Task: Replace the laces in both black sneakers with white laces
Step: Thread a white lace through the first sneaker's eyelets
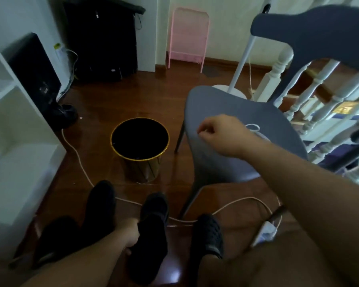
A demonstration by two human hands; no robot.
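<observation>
White lace (255, 130) on chair seat (226, 162), limp, light; pinch near tip. Right hand (220, 135) curled empty at its 9 o'clock; left hand (131, 235) grips sneaker (151, 230).

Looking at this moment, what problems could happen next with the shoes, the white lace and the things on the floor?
1. The white lace lies loose on the grey chair seat just behind the right hand; a careless sweep could push it off.
2. The open bin stands right beside the chair, so a lace that falls might land inside.
3. A white cable runs across the floor next to the black sneaker that the left hand holds; it could snag a foot or a shoe.
</observation>
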